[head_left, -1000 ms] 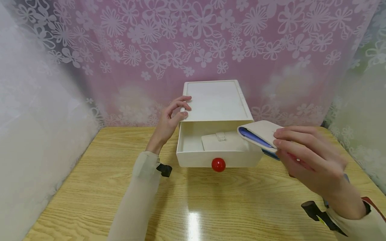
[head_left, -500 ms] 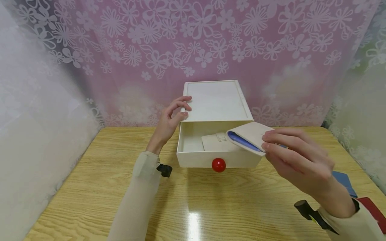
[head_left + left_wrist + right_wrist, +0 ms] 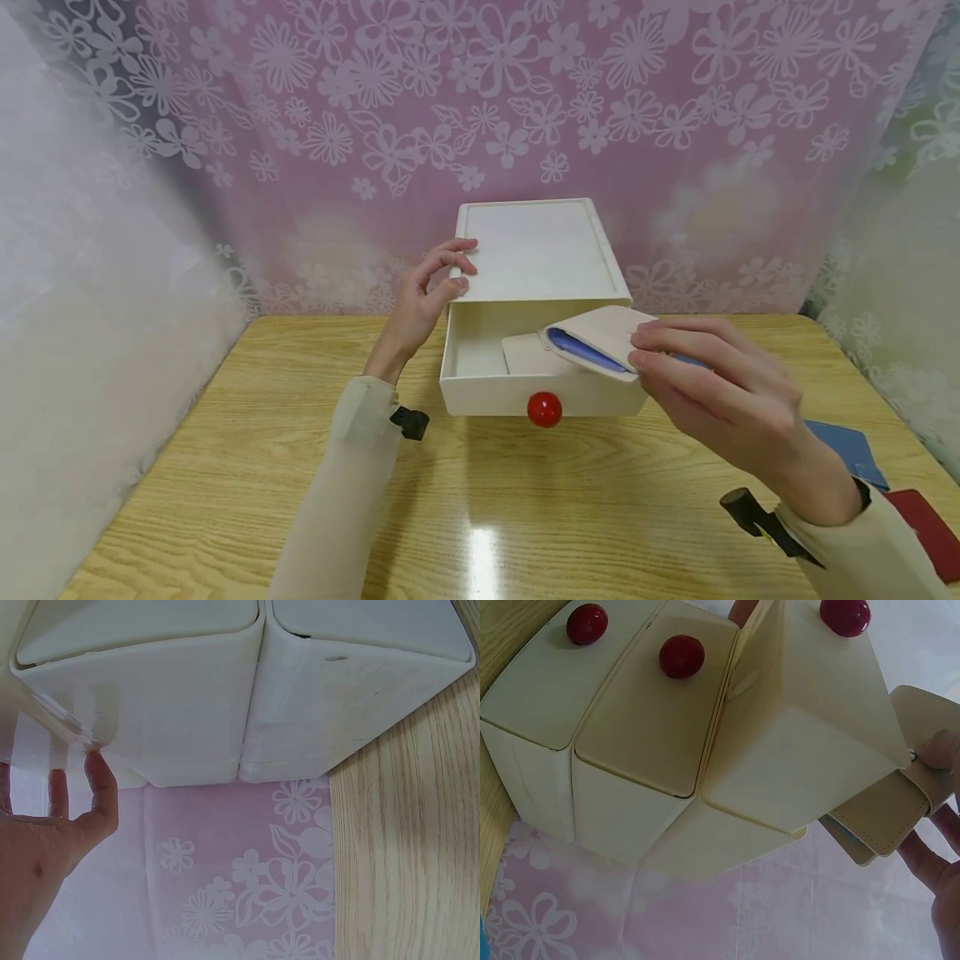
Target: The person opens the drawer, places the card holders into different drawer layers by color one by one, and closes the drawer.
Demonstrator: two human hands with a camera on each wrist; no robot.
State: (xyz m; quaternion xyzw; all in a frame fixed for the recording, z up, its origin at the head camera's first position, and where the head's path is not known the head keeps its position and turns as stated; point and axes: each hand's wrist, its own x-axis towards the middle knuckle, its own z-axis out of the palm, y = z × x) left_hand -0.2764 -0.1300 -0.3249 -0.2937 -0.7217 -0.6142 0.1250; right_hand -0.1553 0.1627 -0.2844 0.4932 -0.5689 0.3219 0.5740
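In the head view, my right hand (image 3: 720,392) pinches a folded cream card wallet (image 3: 600,327) with blue sleeves inside. I hold it over the right part of the pulled-out top drawer (image 3: 487,396), which has a red knob (image 3: 544,409). A second cream wallet (image 3: 522,354) with a strap lies in that drawer, partly hidden by the held one. From the right wrist, the held wallet (image 3: 881,814) shows beside the drawer's corner. My left hand (image 3: 422,300) rests against the left edge of the white drawer cabinet (image 3: 532,250), fingertips on its top.
Below the pulled-out drawer, two more drawer fronts with red knobs (image 3: 681,656) show in the right wrist view. A blue wallet (image 3: 843,450) and a dark red one (image 3: 926,529) lie at the right of the wooden table (image 3: 300,417). A floral curtain (image 3: 375,125) hangs behind.
My right hand has carried the cream wallet leftward, from beside the drawer's right end to over it, covering more of the wallet inside. My left hand has stayed put.
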